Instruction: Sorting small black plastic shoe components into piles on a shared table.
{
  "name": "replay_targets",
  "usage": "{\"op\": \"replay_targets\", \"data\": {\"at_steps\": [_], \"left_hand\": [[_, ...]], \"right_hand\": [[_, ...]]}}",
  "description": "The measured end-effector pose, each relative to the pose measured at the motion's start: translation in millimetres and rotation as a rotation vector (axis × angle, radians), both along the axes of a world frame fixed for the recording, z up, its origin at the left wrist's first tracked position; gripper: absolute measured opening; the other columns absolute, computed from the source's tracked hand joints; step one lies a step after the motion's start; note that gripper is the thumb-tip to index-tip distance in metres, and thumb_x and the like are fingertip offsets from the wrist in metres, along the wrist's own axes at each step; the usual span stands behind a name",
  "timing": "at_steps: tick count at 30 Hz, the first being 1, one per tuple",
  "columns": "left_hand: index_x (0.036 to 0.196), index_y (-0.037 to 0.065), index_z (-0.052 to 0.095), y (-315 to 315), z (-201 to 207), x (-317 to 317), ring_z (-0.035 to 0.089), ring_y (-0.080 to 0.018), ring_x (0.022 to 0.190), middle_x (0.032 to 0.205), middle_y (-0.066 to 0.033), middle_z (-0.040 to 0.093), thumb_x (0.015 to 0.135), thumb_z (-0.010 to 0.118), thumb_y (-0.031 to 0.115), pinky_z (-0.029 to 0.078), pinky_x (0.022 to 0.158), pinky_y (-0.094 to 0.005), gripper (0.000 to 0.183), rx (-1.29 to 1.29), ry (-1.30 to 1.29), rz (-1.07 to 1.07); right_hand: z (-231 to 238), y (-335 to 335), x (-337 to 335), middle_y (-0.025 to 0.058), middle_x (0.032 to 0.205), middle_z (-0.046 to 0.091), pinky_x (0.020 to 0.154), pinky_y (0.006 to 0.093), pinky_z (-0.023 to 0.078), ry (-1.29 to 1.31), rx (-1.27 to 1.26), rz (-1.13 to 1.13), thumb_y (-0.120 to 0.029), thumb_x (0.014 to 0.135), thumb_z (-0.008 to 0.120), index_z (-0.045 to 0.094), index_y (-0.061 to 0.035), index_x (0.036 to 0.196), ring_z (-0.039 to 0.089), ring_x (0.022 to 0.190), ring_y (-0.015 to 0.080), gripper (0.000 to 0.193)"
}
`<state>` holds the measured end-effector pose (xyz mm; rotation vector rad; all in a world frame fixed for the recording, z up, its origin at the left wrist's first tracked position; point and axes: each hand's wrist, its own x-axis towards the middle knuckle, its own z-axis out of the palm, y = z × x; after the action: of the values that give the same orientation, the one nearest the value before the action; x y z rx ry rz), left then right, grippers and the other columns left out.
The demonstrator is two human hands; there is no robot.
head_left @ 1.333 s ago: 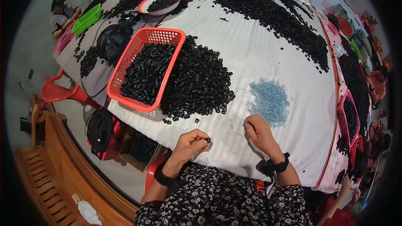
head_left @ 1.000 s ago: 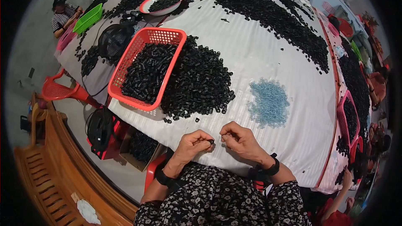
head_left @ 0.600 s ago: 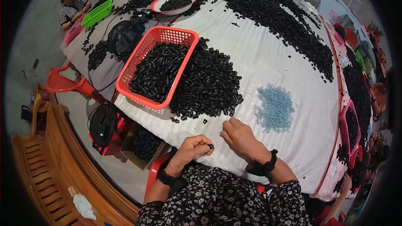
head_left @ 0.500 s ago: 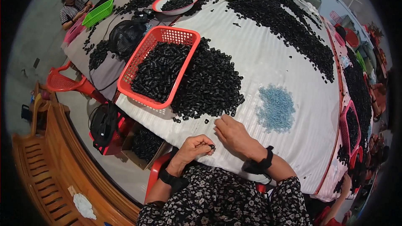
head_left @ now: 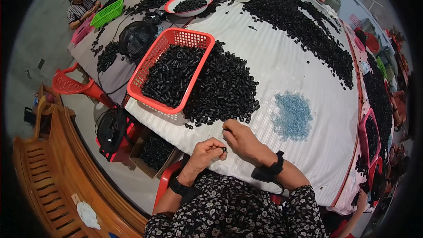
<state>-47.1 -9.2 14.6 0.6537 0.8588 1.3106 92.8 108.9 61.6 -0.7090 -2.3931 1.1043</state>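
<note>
My left hand (head_left: 205, 154) is closed in a pinch, with a small black plastic piece (head_left: 224, 149) showing at the thumb and fingertip. Just beyond it, my right hand (head_left: 245, 141) reaches the near edge of a heap of small black plastic pieces (head_left: 224, 88). Its thumb and fingers come together on a dark piece (head_left: 224, 129), mostly hidden by the fingers. Left of the heap stands a red plastic basket (head_left: 131, 89) filled with similar black pieces. Right of the heap, small clear-blue pieces (head_left: 292, 115) lie spread on the white cloth.
Across the table stands a red-rimmed white basin (head_left: 188, 14). More black pieces (head_left: 299, 31) cover the far right. A green basket (head_left: 107, 13) is far left, near a seated person. A wooden bench (head_left: 48, 172) and a cardboard box (head_left: 140, 161) stand left below the table. Another person's hand (head_left: 361, 198) shows lower right.
My right hand's fingertips have closed at the spot where a loose black piece lay by the heap. My left hand keeps its pinch. The whole view has shifted slightly.
</note>
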Motion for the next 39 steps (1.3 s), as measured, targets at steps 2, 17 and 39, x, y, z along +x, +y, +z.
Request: {"op": "replay_targets", "data": {"at_steps": [2, 17, 39], "left_hand": [[0.096, -0.004, 0.058, 1.9, 2.1, -0.4, 0.059, -0.0147, 0.074, 0.082, -0.0094, 0.063, 0.089, 0.052, 0.001, 0.05, 0.071, -0.0302, 0.011, -0.014, 0.023, 0.038], [0.096, -0.004, 0.057, 6.2, 19.6, 15.0, 0.06, -0.0107, 0.071, 0.081, -0.0078, 0.064, 0.088, 0.056, 0.001, 0.05, 0.064, -0.0222, 0.01, -0.068, 0.159, 0.098], [0.084, -0.001, 0.061, 10.6, 21.7, 32.1, 0.052, -0.0021, 0.064, 0.071, 0.0019, 0.06, 0.083, 0.064, 0.002, 0.042, 0.057, -0.0177, 0.005, -0.029, 0.589, 0.202]], "right_hand": [[21.4, -3.3, 9.1, 0.0153, 0.084, 0.054, 0.065, 0.0355, 0.045, 0.07, -0.216, -0.047, -0.006, 0.087, 0.052, 0.052, -0.0004, 0.095, 0.056, 0.074, 0.0298, 0.01], [20.0, -22.4, 34.4, 0.0131, 0.082, 0.057, 0.065, 0.0331, 0.047, 0.08, -0.239, 0.001, -0.009, 0.088, 0.052, 0.053, 0.0001, 0.098, 0.06, 0.073, 0.0241, 0.013], [10.2, -37.0, 35.4, 0.0164, 0.08, 0.049, 0.065, 0.0402, 0.044, -0.001, 0.267, 0.048, -0.001, 0.077, 0.054, 0.044, 0.0018, 0.098, 0.052, 0.074, 0.0324, 0.023]]}}
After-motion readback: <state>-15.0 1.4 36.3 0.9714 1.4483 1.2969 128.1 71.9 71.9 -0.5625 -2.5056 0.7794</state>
